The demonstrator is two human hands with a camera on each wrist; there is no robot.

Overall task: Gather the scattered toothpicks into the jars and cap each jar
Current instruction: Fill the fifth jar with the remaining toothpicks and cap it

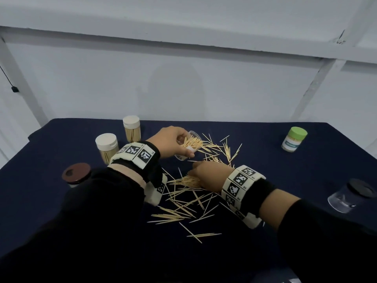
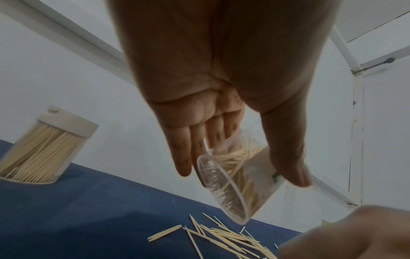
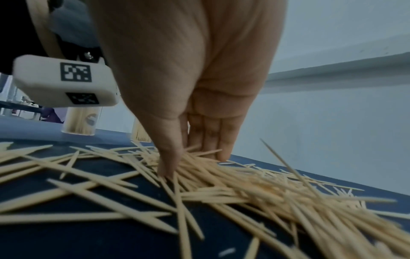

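Left hand (image 1: 173,142): gripping the clear open jar (image 1: 188,146) by its wall, thumb on one side and fingers on the other, tilting it with the mouth facing the right-hand side of the spill.
Right hand (image 1: 206,173): fingers and thumb extended, pressing down onto a bunch of toothpicks (image 1: 187,181) on the cloth; nothing is enclosed in it.
Jar contents: partly filled, sticks lying along the jar's length.
Scattered toothpicks (image 1: 183,209): lying flat on the dark cloth (image 1: 102,252) between and in front of both hands, long axes pointing every way; the bunch under the fingers is running roughly left to right.
Handling judgement: sticks are looking light, stiff, thin and sharp-tipped, likely to roll and slip; best pinched mid-length as an aligned bundle. The jar is looking light and smooth, so holding mid-wall is suiting it.
Surroundings: two cream-capped jars (image 1: 107,147) standing full at left; a green-capped jar (image 1: 293,139) far right.
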